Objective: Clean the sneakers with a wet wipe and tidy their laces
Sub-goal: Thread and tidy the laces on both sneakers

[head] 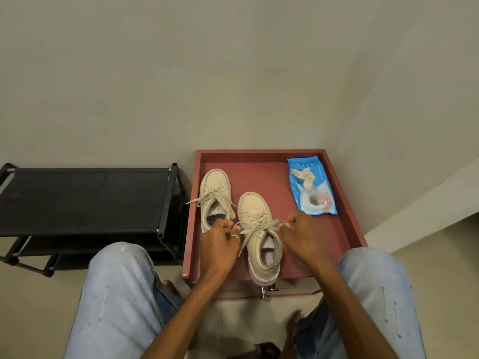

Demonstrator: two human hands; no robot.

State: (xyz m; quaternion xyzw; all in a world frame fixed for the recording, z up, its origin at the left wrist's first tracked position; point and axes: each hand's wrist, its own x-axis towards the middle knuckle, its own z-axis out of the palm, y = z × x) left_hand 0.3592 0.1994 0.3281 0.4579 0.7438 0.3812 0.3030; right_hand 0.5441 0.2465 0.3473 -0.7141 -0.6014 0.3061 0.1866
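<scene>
Pink tray point(347, 224) on pale floor | both hands' grips pinch near sneaker point(260, 237) laces point(255, 229) | black rack point(85, 198) beside

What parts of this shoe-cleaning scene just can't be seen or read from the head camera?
- Heel of the farther sneaker: covered by the left hand.
- Lace ends of the nearer sneaker: pinched inside the left hand and the right hand, so any knot is unclear.
- Print on the blue wipe pack: too small and blurred.
- Soles of both sneakers: face down on the red tray.
</scene>
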